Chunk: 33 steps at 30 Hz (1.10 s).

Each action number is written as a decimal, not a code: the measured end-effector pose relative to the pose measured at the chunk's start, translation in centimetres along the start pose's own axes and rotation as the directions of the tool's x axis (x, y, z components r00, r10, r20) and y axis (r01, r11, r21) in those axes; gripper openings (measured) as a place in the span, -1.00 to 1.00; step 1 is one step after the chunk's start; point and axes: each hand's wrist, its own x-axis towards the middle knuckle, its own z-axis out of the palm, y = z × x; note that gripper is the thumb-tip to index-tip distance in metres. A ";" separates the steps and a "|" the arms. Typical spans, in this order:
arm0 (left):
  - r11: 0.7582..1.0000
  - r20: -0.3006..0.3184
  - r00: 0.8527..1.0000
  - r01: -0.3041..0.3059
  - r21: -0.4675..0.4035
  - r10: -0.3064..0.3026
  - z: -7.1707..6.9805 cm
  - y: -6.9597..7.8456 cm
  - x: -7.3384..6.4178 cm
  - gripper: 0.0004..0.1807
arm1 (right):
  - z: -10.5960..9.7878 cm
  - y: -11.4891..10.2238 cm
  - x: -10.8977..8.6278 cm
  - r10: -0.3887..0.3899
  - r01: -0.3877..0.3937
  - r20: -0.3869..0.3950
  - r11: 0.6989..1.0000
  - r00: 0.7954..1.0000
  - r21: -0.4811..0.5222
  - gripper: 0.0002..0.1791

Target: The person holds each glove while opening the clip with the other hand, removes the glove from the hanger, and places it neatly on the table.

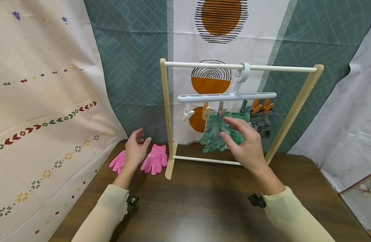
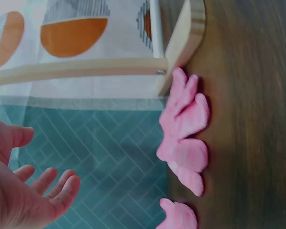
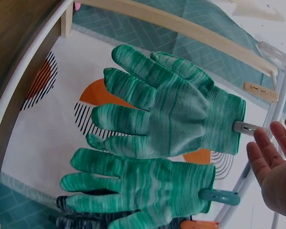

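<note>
My left hand (image 1: pixel 135 149) hovers with loose fingers over the pink gloves, partly covering one glove (image 1: pixel 118 160); the other glove (image 1: pixel 156 159) lies flat on the table to its right. Two green striped gloves hang by their cuffs from the light hanger (image 1: pixel 228 97). A grey clothespin (image 3: pixel 245 127) grips the nearer green glove (image 3: pixel 176 119), and a teal clothespin (image 3: pixel 219 196) grips the second green glove (image 3: pixel 143 181). Beside the grey clothespin is my right hand (image 1: pixel 249 146), its fingers spread and relaxed with nothing in them.
The hanger hooks over the white rod (image 1: pixel 200 65) of a wooden-sided rack (image 1: pixel 167 107). Orange clothespins (image 1: pixel 268 106) hold dark gloves (image 1: pixel 261 122) at its right end. On its left hang a white clothespin (image 1: pixel 188 113) and a beige clothespin (image 1: pixel 205 111). Patterned cloth stands behind the brown table (image 1: pixel 191 208).
</note>
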 end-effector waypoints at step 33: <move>0.940 0.055 0.969 -0.218 -0.261 0.239 3.5 8.9 -3.5 -0.40 | -4.0 3.7 -4.5 0.099 -0.088 0.039 0.972 0.994 -0.217 -0.34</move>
